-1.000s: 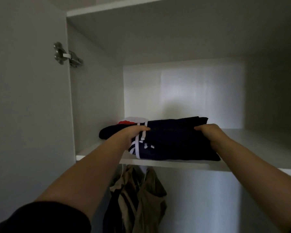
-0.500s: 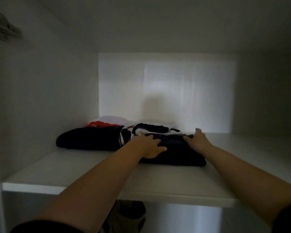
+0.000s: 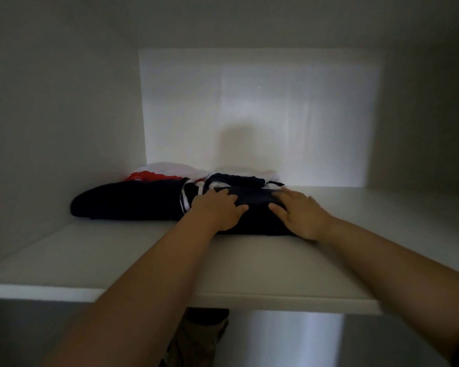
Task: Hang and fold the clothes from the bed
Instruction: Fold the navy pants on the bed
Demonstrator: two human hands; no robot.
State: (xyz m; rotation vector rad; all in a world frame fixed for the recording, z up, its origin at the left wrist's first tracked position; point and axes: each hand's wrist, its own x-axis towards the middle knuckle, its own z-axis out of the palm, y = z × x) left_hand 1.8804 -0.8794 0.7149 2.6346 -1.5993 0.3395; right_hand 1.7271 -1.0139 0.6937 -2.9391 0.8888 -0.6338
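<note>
A folded dark navy garment (image 3: 255,207) with white stripes lies deep on the white wardrobe shelf (image 3: 117,260). My left hand (image 3: 217,210) rests flat on its left part, fingers spread. My right hand (image 3: 300,213) presses flat on its right part. To the left lies another folded dark garment (image 3: 127,201), touching the first. Behind them sit red-and-white folded clothes (image 3: 167,173), partly hidden.
The shelf is enclosed by a white left wall (image 3: 59,128), a back panel (image 3: 260,115) and a right wall (image 3: 421,128). Below the shelf's front edge hangs an olive-brown garment (image 3: 202,335).
The view has closed in on the shelf. Both hands have gone from gripping the navy garment's sides to lying flat on top of it, farther back on the shelf.
</note>
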